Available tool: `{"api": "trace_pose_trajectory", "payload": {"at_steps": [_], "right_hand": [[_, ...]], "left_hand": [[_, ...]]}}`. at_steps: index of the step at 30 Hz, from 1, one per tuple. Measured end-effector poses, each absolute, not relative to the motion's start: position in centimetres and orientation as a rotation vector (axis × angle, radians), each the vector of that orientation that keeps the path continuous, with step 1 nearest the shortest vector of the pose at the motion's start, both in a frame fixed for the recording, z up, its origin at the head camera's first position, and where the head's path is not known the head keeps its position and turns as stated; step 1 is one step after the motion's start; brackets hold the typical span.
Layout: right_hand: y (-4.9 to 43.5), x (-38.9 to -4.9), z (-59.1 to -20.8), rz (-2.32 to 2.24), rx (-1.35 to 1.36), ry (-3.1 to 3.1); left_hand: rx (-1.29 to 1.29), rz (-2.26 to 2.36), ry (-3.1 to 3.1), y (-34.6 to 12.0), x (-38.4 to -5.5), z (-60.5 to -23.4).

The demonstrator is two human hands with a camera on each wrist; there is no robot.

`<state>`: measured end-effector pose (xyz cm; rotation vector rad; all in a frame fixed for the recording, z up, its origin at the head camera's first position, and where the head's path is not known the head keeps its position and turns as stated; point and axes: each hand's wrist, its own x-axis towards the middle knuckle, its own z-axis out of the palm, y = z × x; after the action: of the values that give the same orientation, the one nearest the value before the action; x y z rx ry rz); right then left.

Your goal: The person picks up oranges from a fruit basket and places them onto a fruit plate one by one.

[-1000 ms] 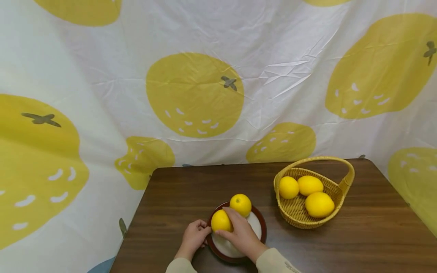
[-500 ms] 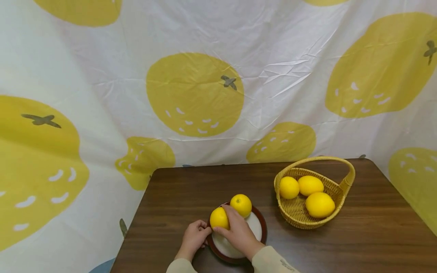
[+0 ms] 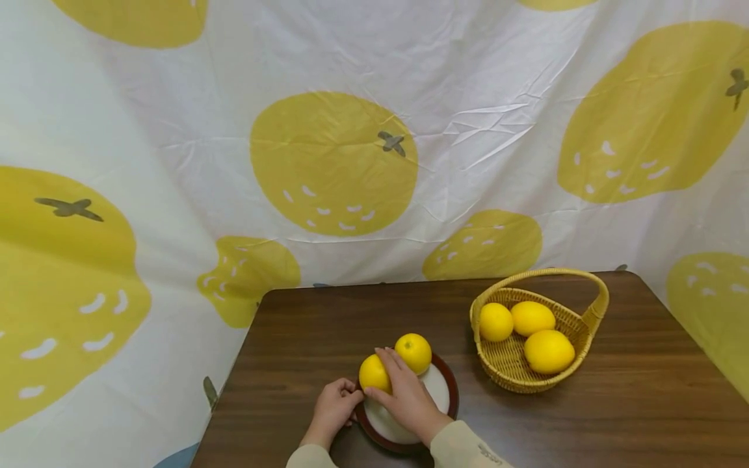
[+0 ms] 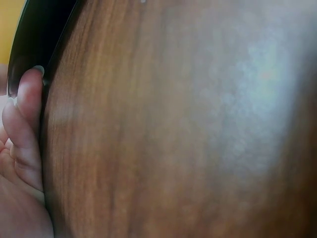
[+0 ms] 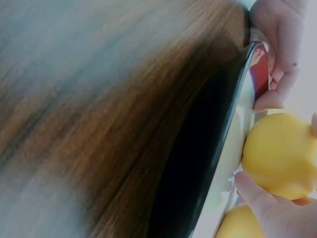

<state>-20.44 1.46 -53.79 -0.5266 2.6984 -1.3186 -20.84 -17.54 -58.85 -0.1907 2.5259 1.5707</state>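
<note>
My left hand [image 3: 333, 409] pinches the left rim of a round plate [image 3: 449, 383], dark reddish brown at the edge and white inside. In the left wrist view, fingertips [image 4: 30, 91] press under the plate's dark side. Over the plate, my right hand [image 3: 407, 401] lies against a yellow lemon [image 3: 373, 373] at the plate's left side. Its fingers look fairly straight, with the thumb on the near side. The right wrist view has this lemon [image 5: 281, 153] next to the thumb. A second lemon [image 3: 413, 353] rests at the plate's back, touching or very near my fingers.
A woven basket [image 3: 508, 377] with a tall arched handle stands to the right of the plate, holding three lemons [image 3: 549, 351]. The brown wooden table [image 3: 328, 318] ends at a white cloth [image 3: 480, 52] printed with lemons.
The right hand and its lemon have shifted slightly left toward the plate's rim. Its fingers have straightened from a curled hold on the lemon. The left hand stays at the rim.
</note>
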Motion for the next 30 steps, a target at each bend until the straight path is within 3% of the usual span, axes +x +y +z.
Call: {"api": "trace_pose_trajectory", "payload": {"at_steps": [30], "right_hand": [[3.1,-19.4,-54.0,-1.317,-0.530,2.730]], "left_hand": [[-0.202,1.596,2.516,-17.5,-20.9,-59.0]]}}
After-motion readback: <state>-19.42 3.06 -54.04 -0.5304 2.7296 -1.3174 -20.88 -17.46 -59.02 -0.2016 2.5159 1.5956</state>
